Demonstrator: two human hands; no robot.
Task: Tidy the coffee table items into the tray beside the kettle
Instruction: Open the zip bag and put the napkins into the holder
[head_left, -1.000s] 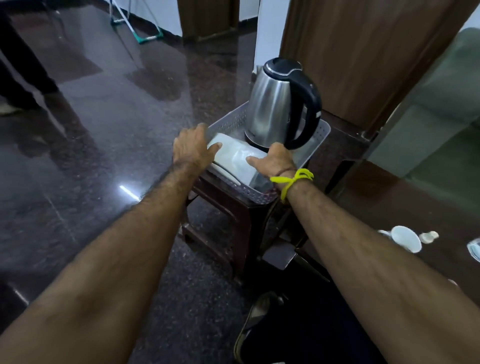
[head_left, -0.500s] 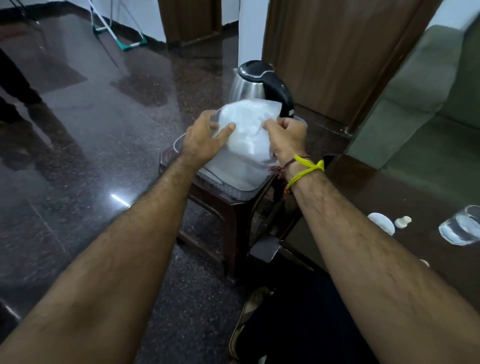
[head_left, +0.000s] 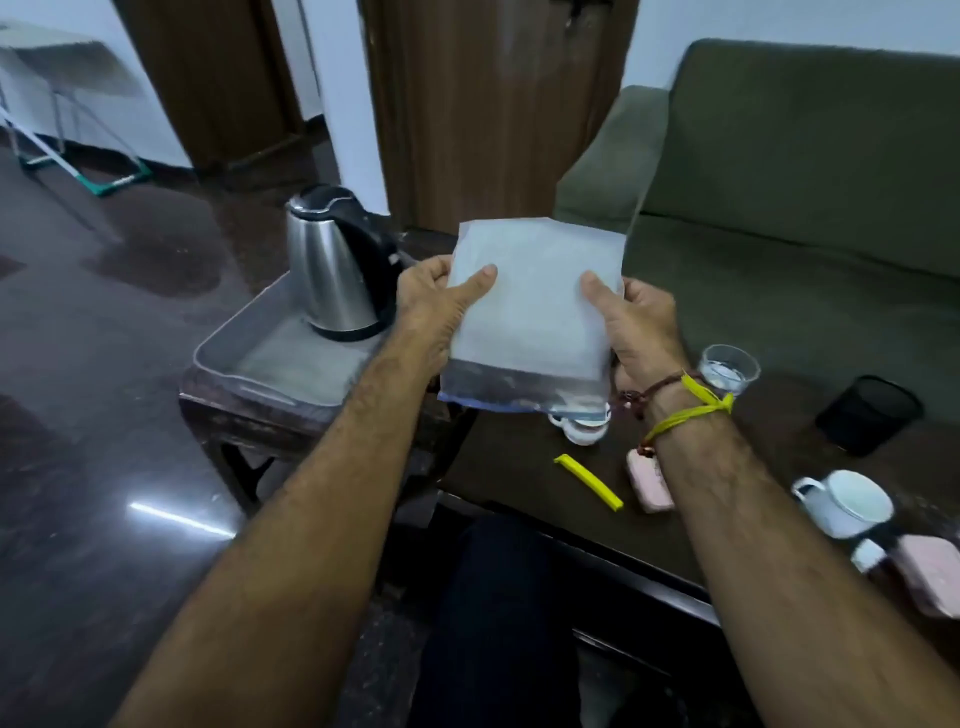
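I hold a clear zip bag of white powder (head_left: 535, 306) up in the air between both hands, above the gap between the stool and the coffee table. My left hand (head_left: 431, 306) grips its left edge with the thumb on the front. My right hand (head_left: 631, 322) grips its right edge the same way. The grey tray (head_left: 270, 369) sits on a small wooden stool at the left, with the steel kettle (head_left: 337, 270) standing at its far end. On the dark coffee table (head_left: 519, 467) lie a yellow clip (head_left: 589, 480), a white cup (head_left: 852, 501) and a glass of water (head_left: 727, 366).
A small white cup (head_left: 582, 428) shows under the bag. Two pink cases (head_left: 649, 480) (head_left: 930, 577) and a black mesh pot (head_left: 867, 413) also sit on the coffee table. A green sofa (head_left: 805, 182) stands behind it. Dark polished floor (head_left: 104, 415) lies to the left.
Both hands lifted the bag out of the tray and carried it up and to the right, toward the coffee table. The view swung right, bringing the sofa and table items in.
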